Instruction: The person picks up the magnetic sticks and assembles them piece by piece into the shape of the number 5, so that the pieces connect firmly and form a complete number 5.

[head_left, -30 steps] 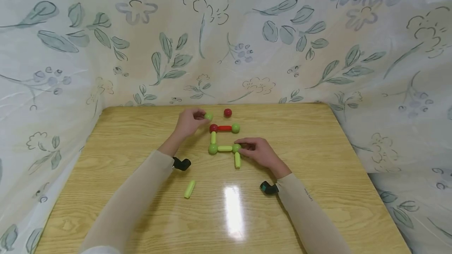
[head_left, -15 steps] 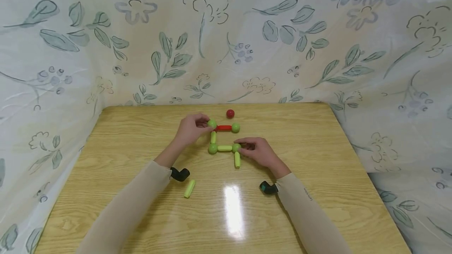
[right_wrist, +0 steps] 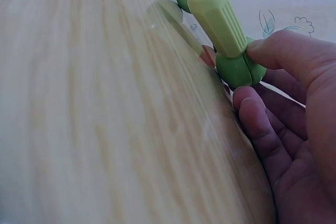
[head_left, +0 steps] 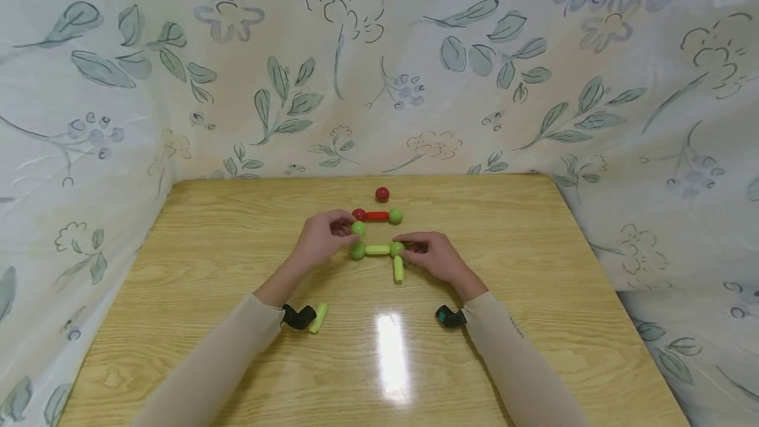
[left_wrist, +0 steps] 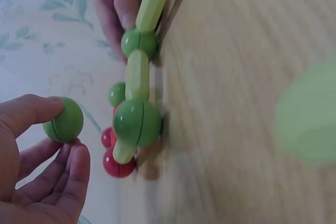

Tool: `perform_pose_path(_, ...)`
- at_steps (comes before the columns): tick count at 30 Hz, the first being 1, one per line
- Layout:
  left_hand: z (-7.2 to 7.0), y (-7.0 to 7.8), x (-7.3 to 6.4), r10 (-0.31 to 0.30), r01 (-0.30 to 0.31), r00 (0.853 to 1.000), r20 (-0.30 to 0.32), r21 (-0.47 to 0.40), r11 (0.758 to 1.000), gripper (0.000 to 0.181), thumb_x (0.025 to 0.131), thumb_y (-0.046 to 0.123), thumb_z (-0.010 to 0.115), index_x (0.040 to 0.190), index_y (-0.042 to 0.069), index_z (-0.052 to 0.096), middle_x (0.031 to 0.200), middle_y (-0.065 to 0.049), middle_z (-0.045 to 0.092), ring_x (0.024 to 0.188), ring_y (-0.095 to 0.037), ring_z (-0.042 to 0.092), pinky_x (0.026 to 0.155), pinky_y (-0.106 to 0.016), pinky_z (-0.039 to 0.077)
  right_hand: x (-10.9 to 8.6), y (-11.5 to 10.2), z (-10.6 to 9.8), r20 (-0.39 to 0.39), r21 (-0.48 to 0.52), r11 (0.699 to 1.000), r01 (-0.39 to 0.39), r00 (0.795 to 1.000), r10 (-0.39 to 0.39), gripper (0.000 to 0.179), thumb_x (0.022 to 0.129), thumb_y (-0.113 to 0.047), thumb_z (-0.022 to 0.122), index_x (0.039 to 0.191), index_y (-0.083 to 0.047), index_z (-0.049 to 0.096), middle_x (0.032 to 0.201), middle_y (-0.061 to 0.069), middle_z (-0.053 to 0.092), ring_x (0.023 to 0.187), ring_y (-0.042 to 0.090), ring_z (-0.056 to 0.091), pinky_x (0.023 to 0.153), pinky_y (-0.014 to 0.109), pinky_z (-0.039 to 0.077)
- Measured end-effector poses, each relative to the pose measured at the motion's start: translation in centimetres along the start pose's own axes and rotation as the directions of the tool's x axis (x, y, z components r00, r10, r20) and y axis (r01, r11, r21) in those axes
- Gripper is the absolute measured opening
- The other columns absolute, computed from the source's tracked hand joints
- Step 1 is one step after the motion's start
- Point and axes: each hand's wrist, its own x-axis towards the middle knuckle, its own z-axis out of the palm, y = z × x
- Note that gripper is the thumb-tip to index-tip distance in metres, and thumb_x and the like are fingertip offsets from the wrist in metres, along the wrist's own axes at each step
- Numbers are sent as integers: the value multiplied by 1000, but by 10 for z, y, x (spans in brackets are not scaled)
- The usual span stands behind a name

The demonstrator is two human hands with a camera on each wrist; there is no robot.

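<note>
My left hand (head_left: 323,237) pinches a green ball (left_wrist: 65,120) between thumb and fingers, raised off the table beside a chain of toy balls and sticks. My right hand (head_left: 439,256) pinches the chain's green corner ball (right_wrist: 241,72). A pale green stick (right_wrist: 218,19) with a silver disc in its end juts from that ball towards the front. Another pale green stick (head_left: 377,250) links it to a second green ball (left_wrist: 137,123). From there a stick (left_wrist: 125,152), mostly hidden in the head view, leads to a red ball (head_left: 358,214), then a red stick (head_left: 377,215) and green ball (head_left: 396,216).
A loose red ball (head_left: 382,194) lies behind the chain. One loose pale green stick (head_left: 320,317) lies on the wooden table (head_left: 504,229), partly behind the black camera mount (head_left: 299,317) on the left wrist. Patterned cloth (head_left: 379,111) hangs behind the table.
My left hand has moved towards the front with the green ball, from behind the red corner ball to over the left stick. The loose red ball has shifted slightly. The right hand stays put.
</note>
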Motion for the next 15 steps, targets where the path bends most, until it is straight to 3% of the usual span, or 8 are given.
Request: perform_pose_path(15,21,13,-30,61,-59,996,59,-41,997,28,89,4,90,115,4,77,101,-2,74,91,-19,69,84,-35,60,1,0,-1,6,-6,1000,10,1000,-10,29,103,-25,79,132,-23,80,109,-5,75,93,18,67,82,37,57)
